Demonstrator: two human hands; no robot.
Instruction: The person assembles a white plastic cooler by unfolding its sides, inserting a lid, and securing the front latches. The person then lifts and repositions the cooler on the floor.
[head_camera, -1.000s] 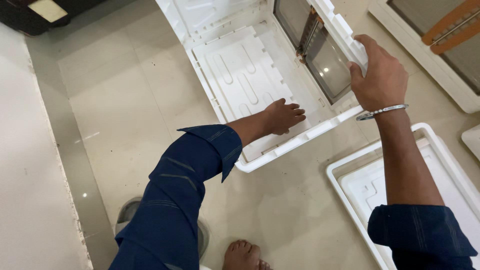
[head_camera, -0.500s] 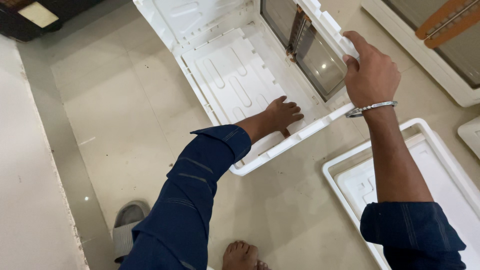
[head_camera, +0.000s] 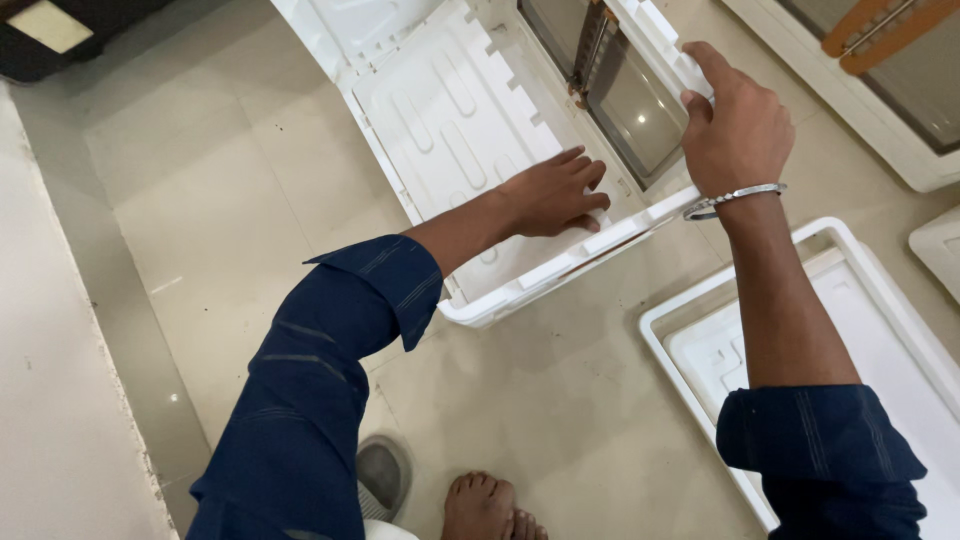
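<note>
Foam packing tray (head_camera: 440, 110), white and moulded with ribs, lies open on the tiled floor (head_camera: 230, 230) directly ahead of the person. The left hand (head_camera: 555, 195) is laid flat inside it, fingers extended and spread, palm pressed to the ribbed inner panel near the front rim; nothing is gripped. The right hand (head_camera: 735, 125) is closed over the tray's raised right-hand foam edge (head_camera: 665, 45), thumb on the inner side, fingers wrapped over the top. Just inside that edge a glass-fronted panel (head_camera: 625, 95) with a brown fitting (head_camera: 590, 45) is seated upright in the foam.

It is judged that the hold is best kept broad: foam of this kind snaps at thin rims, so pressure should be spread through the flat palm, not the fingertips. The edge grip should be kept clear of the glass. A second foam tray (head_camera: 760, 330) lies just beside the right forearm, and a bare foot (head_camera: 485, 505) is close below; both should be avoided.
</note>
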